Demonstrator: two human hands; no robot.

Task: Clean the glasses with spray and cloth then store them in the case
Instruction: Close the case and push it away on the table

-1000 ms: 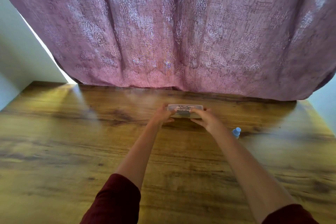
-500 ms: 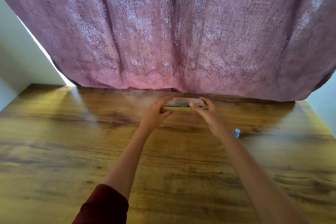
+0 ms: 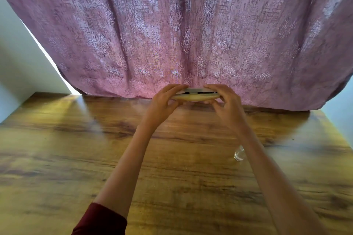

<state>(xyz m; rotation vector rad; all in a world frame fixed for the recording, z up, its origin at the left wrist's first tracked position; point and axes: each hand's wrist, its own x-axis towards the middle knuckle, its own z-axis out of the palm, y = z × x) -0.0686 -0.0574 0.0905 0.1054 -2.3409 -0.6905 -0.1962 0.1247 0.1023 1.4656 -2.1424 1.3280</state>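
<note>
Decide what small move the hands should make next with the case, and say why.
Probably open the case wider. The left hand and right hand grip its ends above the table, and only a thin dark gap shows along its front, so its contents cannot be seen.

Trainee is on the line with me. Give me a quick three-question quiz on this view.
1. True or false: the case lies flat on the table.
2. Left hand, right hand: which grips the case? A. left only B. right only C. both
3. Fill in: the bottle is partly hidden behind the ___ forearm.

Key: 1. False, it is held up off the table. 2. C. 3. right.
</note>
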